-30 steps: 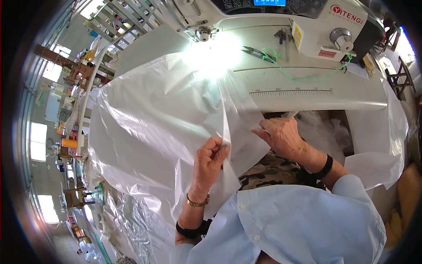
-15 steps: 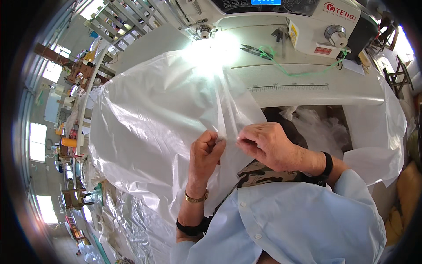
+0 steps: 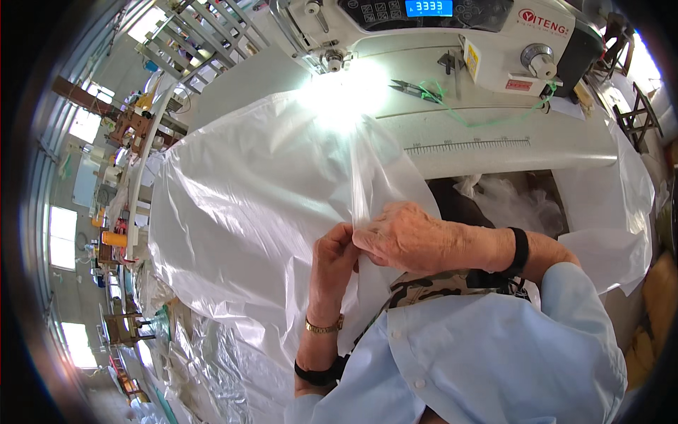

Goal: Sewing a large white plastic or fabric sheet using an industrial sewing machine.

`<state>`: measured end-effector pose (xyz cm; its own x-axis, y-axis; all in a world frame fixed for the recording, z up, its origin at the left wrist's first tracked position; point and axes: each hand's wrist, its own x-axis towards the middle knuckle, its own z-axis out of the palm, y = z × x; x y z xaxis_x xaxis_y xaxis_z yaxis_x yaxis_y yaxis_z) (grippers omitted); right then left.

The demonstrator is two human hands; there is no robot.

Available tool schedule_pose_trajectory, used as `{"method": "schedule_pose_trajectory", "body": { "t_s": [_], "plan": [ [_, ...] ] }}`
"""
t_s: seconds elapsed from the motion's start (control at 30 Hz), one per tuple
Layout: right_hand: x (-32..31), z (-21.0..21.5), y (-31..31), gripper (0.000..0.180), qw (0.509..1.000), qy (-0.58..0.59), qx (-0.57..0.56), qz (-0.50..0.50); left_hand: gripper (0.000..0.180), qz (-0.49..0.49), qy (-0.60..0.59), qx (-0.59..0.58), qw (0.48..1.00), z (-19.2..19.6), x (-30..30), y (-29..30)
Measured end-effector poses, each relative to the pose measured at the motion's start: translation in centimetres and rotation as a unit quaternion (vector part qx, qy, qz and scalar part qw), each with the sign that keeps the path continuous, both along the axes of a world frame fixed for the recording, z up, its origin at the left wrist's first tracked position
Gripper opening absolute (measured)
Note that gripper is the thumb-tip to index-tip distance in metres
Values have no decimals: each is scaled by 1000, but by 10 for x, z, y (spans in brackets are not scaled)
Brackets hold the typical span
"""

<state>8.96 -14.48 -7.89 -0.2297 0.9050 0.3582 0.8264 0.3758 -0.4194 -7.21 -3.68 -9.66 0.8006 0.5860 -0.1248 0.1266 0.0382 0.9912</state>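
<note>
A large sheet of thin white fabric [image 3: 254, 205] lies spread over the sewing table and drapes toward me. My left hand [image 3: 333, 260] and my right hand [image 3: 404, 237] meet at a raised fold of this fabric, both pinching its edge close together. The fold runs from my fingers up toward the needle area of the white sewing machine [image 3: 438, 28] at the top. A gold bracelet sits on my left wrist and a black band on my right.
Small snips [image 3: 408, 87] with a green cord lie on the table by the machine. A printed ruler strip [image 3: 470, 145] marks the table front. More white fabric [image 3: 614, 212] hangs at right, crumpled pieces lie in a bin below [image 3: 508, 201], and piles lie at lower left [image 3: 191, 353].
My right hand has moved left from the table edge to join my left hand on the fabric fold. The fold has been gathered up between both hands.
</note>
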Motion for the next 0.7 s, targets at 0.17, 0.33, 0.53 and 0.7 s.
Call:
{"method": "schedule_pose_trajectory", "body": {
  "t_s": [0.17, 0.33, 0.53, 0.7],
  "plan": [
    [-1, -5, 0, 21, 1000, -12, 24, 14, 13, 3, -6, -33, 999, 6, -1, -1],
    [-3, -1, 2, 15, 997, -3, 70, 24, 19, 53, -21, -104, 993, 16, 0, -3],
    [-2, -2, 5, 17, 989, -68, 128, 37, 18, 74, -17, -93, 993, 12, 11, 4],
    [-23, -50, 4, 36, 926, 348, 90, -112, 16, 122, -9, 82, 989, 9, 6, 2]
  ]
}}
